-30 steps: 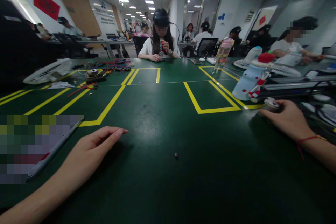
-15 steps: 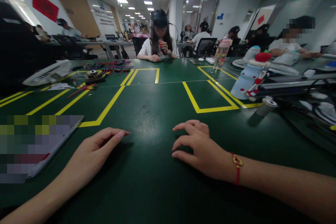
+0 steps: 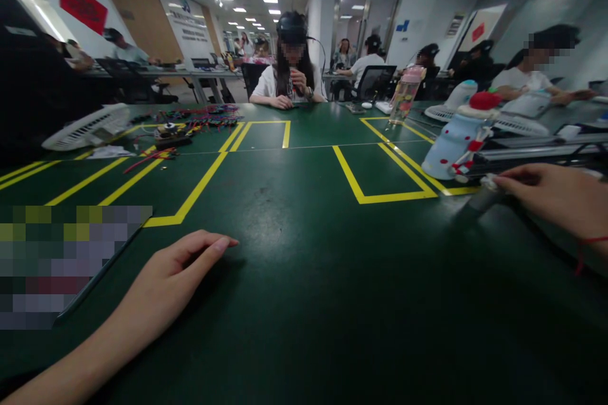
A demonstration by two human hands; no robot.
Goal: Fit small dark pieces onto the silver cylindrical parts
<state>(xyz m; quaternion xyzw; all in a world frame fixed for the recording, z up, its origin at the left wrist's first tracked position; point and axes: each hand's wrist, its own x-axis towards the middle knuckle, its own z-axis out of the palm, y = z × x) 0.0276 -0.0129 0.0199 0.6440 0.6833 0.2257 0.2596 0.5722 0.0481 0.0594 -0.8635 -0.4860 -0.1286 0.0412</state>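
Two hands over a dark green desk (image 3: 304,266) marked with yellow tape lines. Left hand (image 3: 175,269) near and left, lying palm down, fingers together and stretched flat on the desk, holding nothing. Just left of it, a flat tablet-like slab (image 3: 95,266), mostly blurred out. Right hand (image 3: 555,199) far to the right, fingertips pinched on the pale top of a small grey container (image 3: 482,196) resting on the desk; red cord at the wrist. Just beyond the container, a pale blue bottle (image 3: 451,145) with a red cap, tilted, at the corner of a yellow rectangle. Far left: a white fan (image 3: 88,130) lying flat and a heap of coloured wires (image 3: 204,117). Across the desk, a seated person (image 3: 289,76) in a white top.
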